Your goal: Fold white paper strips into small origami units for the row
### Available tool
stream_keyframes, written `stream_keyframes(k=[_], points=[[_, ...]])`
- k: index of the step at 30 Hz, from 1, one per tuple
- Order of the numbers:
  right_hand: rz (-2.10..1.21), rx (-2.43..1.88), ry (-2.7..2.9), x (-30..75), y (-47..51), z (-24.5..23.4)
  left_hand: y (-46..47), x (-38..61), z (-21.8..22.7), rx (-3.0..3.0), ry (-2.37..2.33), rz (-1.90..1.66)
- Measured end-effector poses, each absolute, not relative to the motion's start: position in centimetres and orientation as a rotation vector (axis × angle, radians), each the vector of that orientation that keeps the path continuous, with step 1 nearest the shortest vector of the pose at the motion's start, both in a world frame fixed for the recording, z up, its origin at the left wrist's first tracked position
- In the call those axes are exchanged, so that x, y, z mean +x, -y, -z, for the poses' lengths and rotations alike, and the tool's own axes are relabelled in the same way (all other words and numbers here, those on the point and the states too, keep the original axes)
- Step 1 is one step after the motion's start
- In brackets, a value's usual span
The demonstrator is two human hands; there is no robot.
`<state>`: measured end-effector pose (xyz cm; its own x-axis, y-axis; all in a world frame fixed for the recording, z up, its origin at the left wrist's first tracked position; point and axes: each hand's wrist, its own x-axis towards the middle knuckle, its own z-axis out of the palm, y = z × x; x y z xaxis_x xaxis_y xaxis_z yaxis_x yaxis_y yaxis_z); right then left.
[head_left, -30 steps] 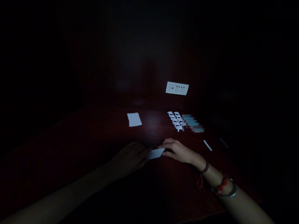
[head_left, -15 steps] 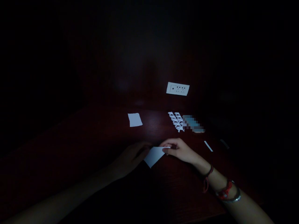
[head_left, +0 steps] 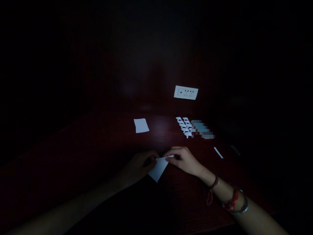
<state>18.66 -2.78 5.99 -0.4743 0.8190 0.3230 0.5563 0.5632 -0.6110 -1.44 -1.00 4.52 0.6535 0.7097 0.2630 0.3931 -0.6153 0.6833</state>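
Observation:
A white sheet of paper [head_left: 158, 168] is between my two hands above the dark red table, its far edge looking folded and one corner pointing toward me. My left hand [head_left: 145, 163], in deep shadow, pinches the paper's left side. Better lit, my right hand [head_left: 182, 158] grips the far right corner with the thumb on top and the fingers behind. Just beyond lie a small stack of white paper squares [head_left: 141, 125] and two rows of folded white paper pieces [head_left: 184, 126].
Beside the folded pieces is a blurred-out, phone-like flat object [head_left: 203, 129]. A narrow white strip [head_left: 218, 152] lies farther right, with a dimmer strip [head_left: 235, 150] past it. A white socket panel [head_left: 186, 92] is on the back wall. The surroundings are very dark.
My right hand has shifted a little left, closer to my left hand. The paper has come slightly nearer to me and turned a bit. The things on the table stay put.

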Motion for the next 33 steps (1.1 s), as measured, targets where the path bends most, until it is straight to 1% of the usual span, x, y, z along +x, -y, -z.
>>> stream_keyframes(k=[3, 7, 9, 12, 14, 16, 20, 24, 26, 31, 33], points=[[-0.528, -1.102, 2.150, 18.6, 2.9, -6.1, 1.1, -1.5, -4.8, 2.425, -0.890, -0.830], [-0.412, -1.024, 2.002, 18.6, 3.0, -6.4, 1.3, -2.1, -5.2, 2.834, -0.868, -1.076], [-0.454, -0.981, 1.981, 18.8, 2.9, -6.2, 1.2, -2.6, -5.2, 2.962, -0.769, -1.024], [-0.725, -0.966, 2.014, 19.6, 2.2, -5.3, 1.0, -3.2, -4.8, 3.014, -0.647, -0.763], [-0.836, -1.032, 2.012, 20.2, 1.6, -4.4, 0.9, -3.4, -4.4, 3.018, -0.553, -0.613], [-0.815, -1.169, 1.961, 20.8, 0.9, -3.4, 1.0, -3.4, -4.0, 3.011, -0.469, -0.551], [-0.773, -1.356, 1.772, 20.6, 0.2, -2.4, 1.6, -2.7, -3.3, 3.015, -0.467, -0.569], [-0.674, -1.338, 1.611, 19.1, 1.0, -3.1, 2.3, -1.6, -3.0, 3.055, -0.575, -0.538], [-0.629, -1.279, 1.665, 18.5, 1.6, -3.6, 2.5, -1.3, -2.9, 3.059, -0.623, -0.554], [-0.428, -1.134, 2.023, 18.6, 2.3, -4.0, 2.7, -1.4, -2.8, 3.080, -0.638, -0.651], [-0.411, -1.107, 2.139, 19.0, 2.2, -3.8, 2.8, -1.6, -2.7, 3.084, -0.641, -0.647]])
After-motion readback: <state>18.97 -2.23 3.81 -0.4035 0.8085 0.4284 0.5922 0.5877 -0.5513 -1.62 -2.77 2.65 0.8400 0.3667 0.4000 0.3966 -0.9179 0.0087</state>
